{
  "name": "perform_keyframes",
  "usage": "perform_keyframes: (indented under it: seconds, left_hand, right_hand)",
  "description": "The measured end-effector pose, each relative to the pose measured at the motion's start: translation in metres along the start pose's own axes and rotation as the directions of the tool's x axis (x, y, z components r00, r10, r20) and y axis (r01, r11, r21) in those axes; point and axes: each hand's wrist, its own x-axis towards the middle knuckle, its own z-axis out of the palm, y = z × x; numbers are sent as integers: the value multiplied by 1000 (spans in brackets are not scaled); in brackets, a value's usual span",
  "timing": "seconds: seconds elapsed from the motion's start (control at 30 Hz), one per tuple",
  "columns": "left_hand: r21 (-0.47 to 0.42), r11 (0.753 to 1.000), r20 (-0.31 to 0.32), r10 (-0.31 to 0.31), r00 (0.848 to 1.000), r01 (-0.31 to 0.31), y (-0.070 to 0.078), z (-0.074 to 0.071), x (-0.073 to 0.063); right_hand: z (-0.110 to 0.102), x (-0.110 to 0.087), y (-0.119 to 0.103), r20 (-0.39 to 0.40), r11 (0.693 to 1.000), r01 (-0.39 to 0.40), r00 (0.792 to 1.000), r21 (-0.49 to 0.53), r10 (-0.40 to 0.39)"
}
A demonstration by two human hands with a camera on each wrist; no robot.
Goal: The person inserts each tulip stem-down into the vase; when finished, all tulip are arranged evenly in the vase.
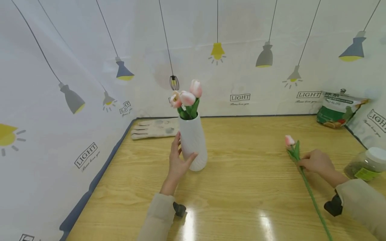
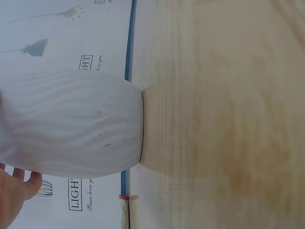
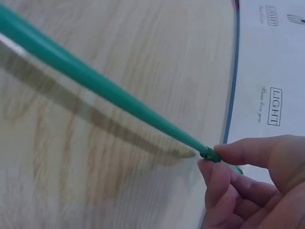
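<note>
A white ribbed vase (image 1: 194,144) stands on the wooden table with several pink-and-white artificial tulips (image 1: 187,98) in its mouth. My left hand (image 1: 178,162) holds the vase from its left side, thumb across the front and fingers round the far side. In the left wrist view the vase (image 2: 81,124) has its base on the table, and fingertips (image 2: 33,183) lie against its wall. To the right, my right hand (image 1: 317,163) pinches a single pink tulip (image 1: 290,140) just below its leaves. The right wrist view shows thumb and fingers on its green stem (image 3: 119,98).
Behind the vase lies a pale glove (image 1: 153,129) with grey spots. A green-and-white bag (image 1: 339,108) stands in the back right corner. A lidded clear jar (image 1: 366,164) sits beside my right forearm. Lamp-printed cloth walls (image 1: 241,77) bound the table's back and sides.
</note>
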Motion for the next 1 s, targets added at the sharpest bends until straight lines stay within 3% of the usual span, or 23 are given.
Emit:
perform_keyframes:
  seconds: [0.33, 0.43, 0.6, 0.77, 0.87, 1.0]
  left_hand:
    - [5, 1000, 3, 25, 1000, -25, -2, 0, 1]
    - [2, 1000, 4, 24, 1000, -24, -3, 0, 1]
    - [-2, 1000, 2, 16, 1000, -16, -2, 0, 1]
    - [0, 1000, 4, 9, 1000, -9, -1, -1, 1]
    - [-1, 1000, 8, 3, 1000, -3, 0, -1, 1]
    - [3, 1000, 11, -10, 1000, 10, 1, -1, 1]
  right_hand:
    - [-6, -1, -30, 56, 987, 26, 998, 157, -35]
    - [-12, -1, -39, 37, 977, 41, 998, 211, -49]
    - [-31, -2, -55, -139, 961, 91, 989, 262, -56]
    - [-51, -3, -69, -356, 908, 161, 934, 387, -14]
    - [-60, -4, -75, -418, 876, 191, 908, 442, 13]
    - [-66, -5, -78, -421, 854, 192, 906, 484, 34]
